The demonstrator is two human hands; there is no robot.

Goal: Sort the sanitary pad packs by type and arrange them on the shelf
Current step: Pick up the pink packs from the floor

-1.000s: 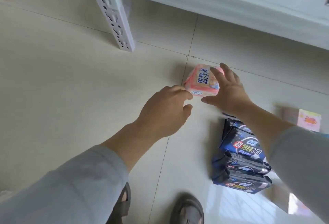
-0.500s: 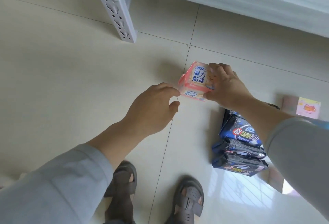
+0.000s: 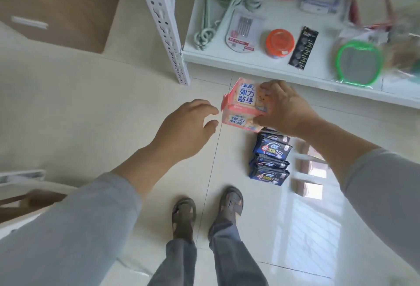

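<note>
A right hand (image 3: 287, 109) grips a pink pad pack (image 3: 243, 106) above the floor (image 3: 79, 108) before a white shelf (image 3: 261, 64), printed face up, long axis toward the shelf; the left hand (image 3: 188, 126) hovers beside it, fingers loosely curled, holding nothing. Dark blue packs (image 3: 270, 157) lie stacked below.

Two grey-sleeved arms reach forward and down. The right hand (image 3: 288, 109) grips a pink pack (image 3: 242, 106), fingers curled over its top, thumb underneath. The left hand (image 3: 185, 128) hovers just beside the pack, fingers loosely curved, holding nothing.
</note>
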